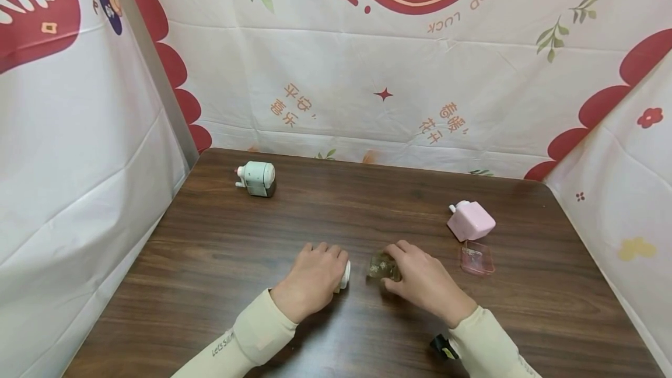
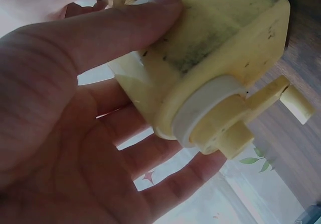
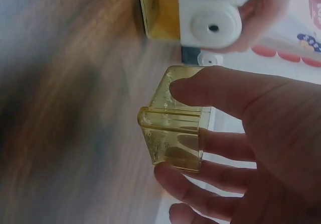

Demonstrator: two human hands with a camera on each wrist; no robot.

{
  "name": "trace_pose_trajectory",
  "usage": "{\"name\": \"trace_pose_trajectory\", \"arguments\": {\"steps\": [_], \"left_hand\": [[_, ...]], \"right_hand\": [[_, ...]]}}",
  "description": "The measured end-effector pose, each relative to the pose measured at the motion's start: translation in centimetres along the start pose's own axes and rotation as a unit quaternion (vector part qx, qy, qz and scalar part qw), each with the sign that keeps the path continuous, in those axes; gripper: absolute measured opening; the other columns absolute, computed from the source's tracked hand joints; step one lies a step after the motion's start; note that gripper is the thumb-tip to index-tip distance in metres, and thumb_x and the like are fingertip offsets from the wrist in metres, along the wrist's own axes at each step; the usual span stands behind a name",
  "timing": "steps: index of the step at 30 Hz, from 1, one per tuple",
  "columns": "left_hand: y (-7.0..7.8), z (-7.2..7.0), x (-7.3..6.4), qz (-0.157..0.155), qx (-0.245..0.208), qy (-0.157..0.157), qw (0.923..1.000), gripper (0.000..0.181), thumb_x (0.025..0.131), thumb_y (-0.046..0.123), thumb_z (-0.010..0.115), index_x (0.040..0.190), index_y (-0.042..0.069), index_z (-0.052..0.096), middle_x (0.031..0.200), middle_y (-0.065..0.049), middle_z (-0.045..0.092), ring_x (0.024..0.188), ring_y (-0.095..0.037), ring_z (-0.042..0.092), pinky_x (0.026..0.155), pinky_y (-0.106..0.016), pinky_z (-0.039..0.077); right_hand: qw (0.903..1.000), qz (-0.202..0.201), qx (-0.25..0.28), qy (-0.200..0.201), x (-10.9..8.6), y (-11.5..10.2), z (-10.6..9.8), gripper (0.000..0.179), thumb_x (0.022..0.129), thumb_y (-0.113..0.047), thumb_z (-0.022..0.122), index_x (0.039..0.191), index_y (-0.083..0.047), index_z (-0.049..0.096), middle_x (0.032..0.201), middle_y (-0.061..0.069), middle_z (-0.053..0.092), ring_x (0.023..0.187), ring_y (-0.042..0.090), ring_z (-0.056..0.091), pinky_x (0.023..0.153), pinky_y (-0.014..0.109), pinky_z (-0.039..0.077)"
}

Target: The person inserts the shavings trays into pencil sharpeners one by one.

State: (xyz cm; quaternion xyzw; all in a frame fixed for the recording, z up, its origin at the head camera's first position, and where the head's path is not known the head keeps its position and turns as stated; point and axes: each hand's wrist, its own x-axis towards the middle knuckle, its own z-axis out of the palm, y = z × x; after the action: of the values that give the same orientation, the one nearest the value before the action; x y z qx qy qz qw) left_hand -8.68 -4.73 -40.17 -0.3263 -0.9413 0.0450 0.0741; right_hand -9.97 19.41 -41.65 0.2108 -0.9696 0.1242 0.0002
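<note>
1. Sharpener [image 2: 220,38], yellow, is in the left grip [image 1: 310,282], thumb and fingers clamped round it, roughly midway between the left and right edges of the bench [image 1: 220,249].
2. Right grip [image 1: 427,282] clamps a clear yellow drawer [image 3: 170,118], apart from the sharpener.
3. Green sharpener [image 1: 257,177] stands near the far left corner.
4. Pink sharpener [image 1: 471,221] and pink drawer [image 1: 478,258] lie toward the right edge.

Cloth [image 1: 367,69]: bright and white in the head view.
Table [image 1: 336,209]: pale shine near the bottom in the head view, smeary in the right wrist view.
Left hand [image 1: 314,276]: soft shadow under it; dim palm against glowing cloth in the left wrist view.
See-through box [image 1: 380,267]: a bit blurry in the head view.
</note>
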Motion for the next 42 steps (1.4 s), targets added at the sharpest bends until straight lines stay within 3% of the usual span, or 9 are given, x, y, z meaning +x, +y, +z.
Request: {"name": "trace_pose_trajectory", "arguments": {"steps": [9, 15, 23, 35, 42], "left_hand": [[0.1, -0.2, 0.2, -0.003, -0.006, -0.03, 0.9995, 0.032, 0.083, 0.018, 0.09, 0.107, 0.015, 0.068, 0.103, 0.001, 0.072, 0.091, -0.019, 0.068, 0.073, -0.036, 0.055], [0.1, -0.2, 0.2, -0.004, -0.01, -0.049, 0.9988, 0.033, 0.085, 0.019, 0.09, 0.11, 0.015, 0.069, 0.106, 0.001, 0.072, 0.092, -0.019, 0.068, 0.075, -0.036, 0.057], [0.1, -0.2, 0.0, -0.004, -0.016, -0.029, 0.9994, 0.032, 0.083, 0.015, 0.09, 0.106, 0.015, 0.068, 0.102, 0.001, 0.072, 0.089, -0.02, 0.068, 0.073, -0.036, 0.055], [0.1, 0.0, 0.0, 0.003, -0.003, -0.003, 1.0, 0.033, 0.08, 0.017, 0.092, 0.103, 0.015, 0.068, 0.098, 0.001, 0.071, 0.087, -0.019, 0.068, 0.07, -0.034, 0.055], [0.1, -0.1, 0.0, 0.002, -0.01, -0.005, 0.9999, 0.034, 0.079, 0.016, 0.093, 0.103, 0.015, 0.068, 0.098, 0.001, 0.071, 0.087, -0.019, 0.068, 0.069, -0.034, 0.054]], "right_hand": [[0.9997, -0.021, 0.011, -0.007, 0.3, -2.1, 2.4, 0.045, 0.081, -0.022, 0.093, 0.117, -0.005, 0.072, 0.104, 0.004, 0.068, 0.091, 0.019, 0.067, 0.073, 0.044, 0.06], [0.999, -0.044, 0.003, -0.004, 0.6, -2.9, 3.0, 0.046, 0.08, -0.02, 0.094, 0.117, -0.004, 0.073, 0.106, 0.006, 0.069, 0.095, 0.022, 0.069, 0.074, 0.044, 0.061], [0.9984, -0.053, -0.002, -0.021, 0.6, -3.0, 3.3, 0.044, 0.08, -0.019, 0.093, 0.115, -0.003, 0.072, 0.097, 0.003, 0.065, 0.085, 0.018, 0.063, 0.065, 0.038, 0.056], [0.9969, -0.07, 0.015, -0.033, 0.6, -3.5, 3.3, 0.046, 0.081, -0.019, 0.092, 0.118, -0.001, 0.072, 0.105, 0.009, 0.069, 0.094, 0.025, 0.069, 0.071, 0.045, 0.061], [0.9975, -0.061, 0.024, -0.027, 1.0, -3.8, 3.5, 0.041, 0.083, -0.018, 0.092, 0.115, -0.001, 0.072, 0.1, 0.005, 0.067, 0.088, 0.018, 0.065, 0.071, 0.04, 0.059]]}}
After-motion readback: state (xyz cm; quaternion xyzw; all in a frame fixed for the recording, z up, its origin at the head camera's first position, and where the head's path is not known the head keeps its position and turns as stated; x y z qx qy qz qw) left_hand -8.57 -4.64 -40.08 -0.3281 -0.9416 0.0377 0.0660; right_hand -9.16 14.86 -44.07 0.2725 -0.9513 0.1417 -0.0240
